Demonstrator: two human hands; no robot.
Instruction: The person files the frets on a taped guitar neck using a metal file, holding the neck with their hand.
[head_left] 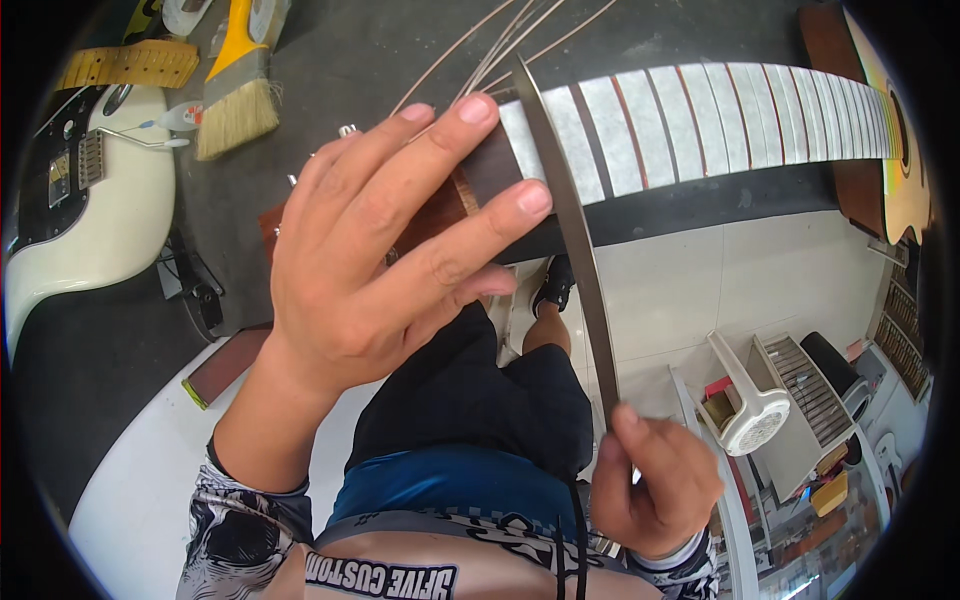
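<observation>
An acoustic guitar neck (725, 120) stretches across the dark bench, pale masking strips covering the wood between its frets. My right hand (655, 480) is closed around the lower end of a long, flat metal file (575, 235). The file lies slantwise over the fretboard near the headstock end, its tip past the far edge. My left hand (350, 270) rests with fingers spread over the headstock (430, 215) and the first part of the neck. Its index fingertip is close beside the file. Loose strings (500, 45) fan out beyond the fingers. My left palm hides much of the headstock.
A white electric guitar (120, 190) lies at the left, with a yellow-handled brush (240, 105) near it. The acoustic guitar's body (905, 160) is at the far right. Below the bench on the right stand a white hair dryer (755, 410) and a glass case (800, 560).
</observation>
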